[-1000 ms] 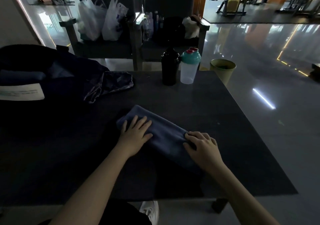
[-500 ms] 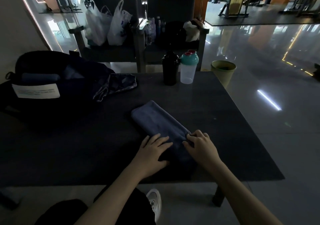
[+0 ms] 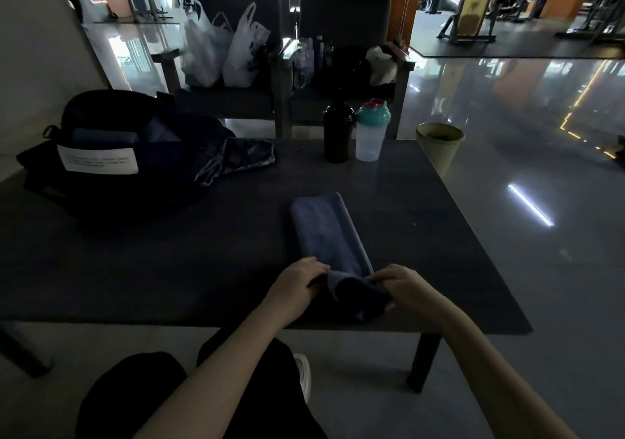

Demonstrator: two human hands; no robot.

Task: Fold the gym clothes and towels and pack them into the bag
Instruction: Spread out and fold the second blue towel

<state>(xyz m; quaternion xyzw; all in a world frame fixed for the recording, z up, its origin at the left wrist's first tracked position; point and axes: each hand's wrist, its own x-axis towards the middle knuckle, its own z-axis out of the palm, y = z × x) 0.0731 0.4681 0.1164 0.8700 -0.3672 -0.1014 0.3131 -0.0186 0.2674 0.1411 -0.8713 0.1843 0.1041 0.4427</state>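
A blue towel (image 3: 324,232), folded into a long narrow strip, lies on the dark table (image 3: 135,262) and runs away from me. My left hand (image 3: 296,284) grips its near end from the left. My right hand (image 3: 404,286) grips the same end from the right, and the end is lifted and curled over. A black bag (image 3: 98,147) with a white label stands open at the table's far left, with a rolled blue item inside. Dark patterned clothes (image 3: 233,159) lie bunched beside the bag.
A black bottle (image 3: 337,134) and a clear shaker with a teal lid (image 3: 370,136) stand at the table's far edge. A green bin (image 3: 438,144) sits on the floor to the right. Chairs with white plastic bags (image 3: 220,49) stand behind the table.
My left hand slid down the towel from its far end to the near end. Both hands went from lying flat to gripping that end and lifting it. The towel now points more straight away.
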